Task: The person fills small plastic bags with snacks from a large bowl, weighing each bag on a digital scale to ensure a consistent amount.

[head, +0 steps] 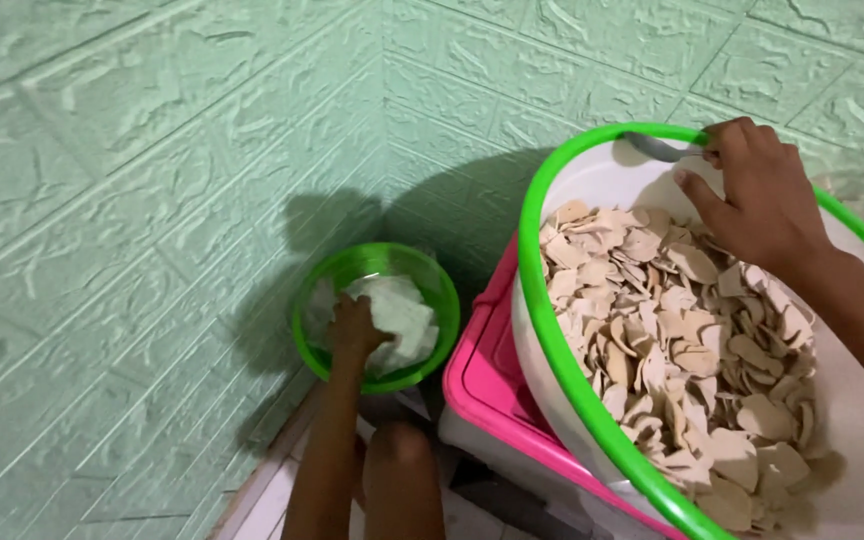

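Right hand grips a metal spoon at the rim of the big white tub, fingers closed round the handle; scooping looks like the step in hand. Pale, flat, dry chips heap inside. Left hand, fingers curled, presses white stuff in the small green bowl.

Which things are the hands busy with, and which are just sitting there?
In use: big white basin of pale chips, metal spoon in right hand; small green bowl, white plastic under left hand.

Just there: pink lidded box, green wall.
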